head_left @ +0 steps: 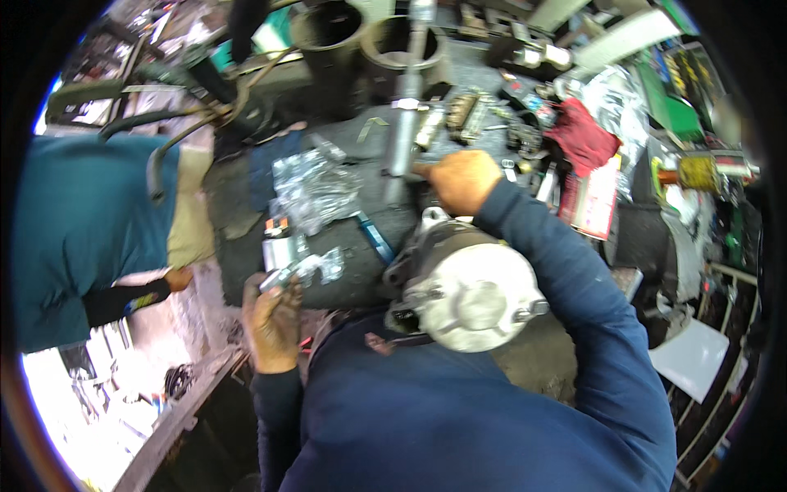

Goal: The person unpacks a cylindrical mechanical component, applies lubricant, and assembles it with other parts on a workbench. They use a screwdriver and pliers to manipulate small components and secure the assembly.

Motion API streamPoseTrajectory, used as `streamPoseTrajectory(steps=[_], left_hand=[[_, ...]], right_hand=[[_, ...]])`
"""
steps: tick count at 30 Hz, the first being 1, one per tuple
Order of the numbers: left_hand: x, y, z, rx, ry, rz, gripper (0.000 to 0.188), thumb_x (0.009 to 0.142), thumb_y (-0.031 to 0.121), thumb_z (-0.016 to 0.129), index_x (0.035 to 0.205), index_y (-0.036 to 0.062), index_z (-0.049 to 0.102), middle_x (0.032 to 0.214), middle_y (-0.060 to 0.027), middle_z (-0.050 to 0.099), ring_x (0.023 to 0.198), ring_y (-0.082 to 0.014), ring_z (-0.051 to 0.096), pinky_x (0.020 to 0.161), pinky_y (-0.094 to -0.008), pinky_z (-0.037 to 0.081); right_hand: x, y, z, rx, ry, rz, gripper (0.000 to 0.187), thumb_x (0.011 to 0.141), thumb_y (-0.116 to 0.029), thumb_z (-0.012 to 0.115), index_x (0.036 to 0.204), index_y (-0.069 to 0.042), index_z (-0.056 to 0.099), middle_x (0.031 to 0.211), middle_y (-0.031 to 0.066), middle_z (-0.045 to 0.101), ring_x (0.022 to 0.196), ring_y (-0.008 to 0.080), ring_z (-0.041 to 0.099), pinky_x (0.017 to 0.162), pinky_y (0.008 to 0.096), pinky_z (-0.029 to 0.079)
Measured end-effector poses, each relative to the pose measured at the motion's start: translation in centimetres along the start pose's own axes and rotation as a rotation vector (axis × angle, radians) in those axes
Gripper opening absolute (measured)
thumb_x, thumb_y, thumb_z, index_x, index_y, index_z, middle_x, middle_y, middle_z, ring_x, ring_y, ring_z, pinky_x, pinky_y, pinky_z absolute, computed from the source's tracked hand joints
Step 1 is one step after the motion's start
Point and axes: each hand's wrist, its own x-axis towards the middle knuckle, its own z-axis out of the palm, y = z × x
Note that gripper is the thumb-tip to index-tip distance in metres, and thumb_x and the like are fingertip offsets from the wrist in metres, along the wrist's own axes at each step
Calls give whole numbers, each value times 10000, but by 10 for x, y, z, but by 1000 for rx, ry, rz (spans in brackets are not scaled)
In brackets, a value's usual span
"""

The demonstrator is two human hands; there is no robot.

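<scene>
My left hand (272,324) is raised at the near left of the bench, its fingers closed on a small silvery metal cylinder (279,277). Further off, my right hand (466,180) is curled, fingertips by the lower end of an upright metal rod (403,135). Whatever those fingers hold, if anything, is hidden. In front of my body sits a starter motor (475,295) with a round silver end cover, below my right hand. Beside it lies a slim blue tool (375,238). Crumpled clear plastic bags (316,187) and a small box (279,248) are near my left hand.
Two dark metal cylinders (328,29) stand at the back. Small metal parts (467,115), a red cloth (582,135) and a red-and-white box (597,197) crowd the right. Bent pipes (156,172) hang at left. A person in teal (98,221) is at the left.
</scene>
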Motion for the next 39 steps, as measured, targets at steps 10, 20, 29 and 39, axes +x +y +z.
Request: streamPoseTrajectory(steps=[10, 20, 29, 39], left_hand=[[8, 1, -18, -127, 30, 44, 301, 889, 27, 674, 1154, 93, 550, 1044, -107, 680, 986, -243, 678, 892, -393, 538], [22, 25, -34, 365, -7, 209, 202, 911, -40, 708, 1064, 16, 588, 953, -101, 700, 813, -162, 708, 719, -275, 578], [21, 43, -59, 608, 40, 436, 223, 812, 13, 765, 960, -15, 600, 878, -56, 661, 791, -100, 606, 711, -277, 516], [18, 54, -61, 749, -54, 476, 232, 815, 1, 765, 975, -11, 598, 888, -73, 661, 815, -125, 620, 750, -300, 529]], right_hand=[[-120, 1, -114, 522, 741, 317, 392, 966, -112, 612, 1334, 18, 648, 1187, 171, 724, 998, 218, 675, 892, 352, 519], [-114, -255, -121, 239, 293, -345, 263, 767, -207, 698, 962, -31, 697, 1309, 210, 650, 708, 208, 691, 663, 344, 564], [-36, -298, -42, 240, 229, -212, 160, 783, -126, 686, 909, -27, 682, 1478, 147, 573, 706, 290, 709, 697, 424, 569], [-26, -321, -27, 141, 223, -152, 174, 822, -180, 650, 914, -44, 708, 1471, 185, 562, 800, 240, 722, 737, 402, 570]])
